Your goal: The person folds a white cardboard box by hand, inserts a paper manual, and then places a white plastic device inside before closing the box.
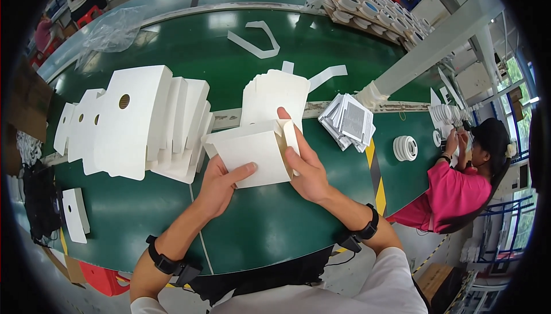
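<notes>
Between my hands is a white cardboard box [252, 156], held above the green table with its right end open and flaps standing out. My left hand [221, 183] grips its lower left side, thumb flat on the top face. Around the right end, my right hand [307, 170] has its thumb on a flap and its fingers behind. Just beyond the box lies a stack of flat white card pieces [275, 96]. To the left, several white box blanks [135, 121] overlap in a pile, some with round holes.
Folded printed sheets [349, 121] lie right of the box, near a slanting grey post [436, 44]. White rings [405, 148] sit further right, by a seated person in pink [459, 190]. White paper strips [267, 41] and clear plastic [112, 30] lie behind. A small white box [76, 215] stands at left.
</notes>
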Available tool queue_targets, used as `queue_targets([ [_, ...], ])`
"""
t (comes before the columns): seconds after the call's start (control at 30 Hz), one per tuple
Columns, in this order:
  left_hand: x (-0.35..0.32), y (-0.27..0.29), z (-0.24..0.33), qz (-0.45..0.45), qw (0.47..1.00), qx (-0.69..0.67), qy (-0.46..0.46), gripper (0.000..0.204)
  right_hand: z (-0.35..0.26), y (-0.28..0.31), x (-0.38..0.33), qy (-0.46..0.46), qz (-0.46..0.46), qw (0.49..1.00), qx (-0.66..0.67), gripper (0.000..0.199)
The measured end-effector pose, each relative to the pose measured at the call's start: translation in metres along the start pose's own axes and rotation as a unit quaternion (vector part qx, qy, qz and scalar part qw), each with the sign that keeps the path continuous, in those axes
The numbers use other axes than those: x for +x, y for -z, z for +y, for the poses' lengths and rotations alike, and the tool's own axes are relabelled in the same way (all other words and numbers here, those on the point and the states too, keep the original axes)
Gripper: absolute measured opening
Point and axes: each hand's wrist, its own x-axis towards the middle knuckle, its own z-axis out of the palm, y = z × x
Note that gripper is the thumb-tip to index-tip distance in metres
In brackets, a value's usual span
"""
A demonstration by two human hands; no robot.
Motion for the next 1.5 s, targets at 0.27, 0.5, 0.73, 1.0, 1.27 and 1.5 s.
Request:
queue_targets([
  [0.27,-0.003,0.001,0.000,-0.001,1.000,0.015,0.001,0.039,-0.013,-0.006,0.000,0.051,-0.027,0.982,-0.181,0.064],
  [0.5,0.000,0.004,0.000,-0.011,1.000,0.027,0.006,0.038,-0.014,-0.007,0.000,0.073,-0.032,0.969,-0.235,0.069],
  [0.73,-0.004,-0.002,0.000,-0.009,0.999,0.034,-0.012,0.038,-0.009,-0.012,-0.004,0.079,-0.005,0.942,-0.325,0.078],
  [1.0,-0.001,-0.002,-0.004,-0.002,0.998,0.063,-0.013,0.038,-0.019,-0.014,-0.002,0.123,0.002,0.892,-0.435,0.078],
  [1.27,-0.001,0.009,-0.015,0.102,0.946,0.196,-0.237,0.039,-0.025,0.031,0.004,0.136,0.185,0.912,-0.340,0.049],
  [1.5,-0.001,-0.001,-0.020,-0.010,0.979,0.110,-0.172,0.043,-0.026,0.031,0.002,0.151,0.144,0.936,-0.282,0.053],
])
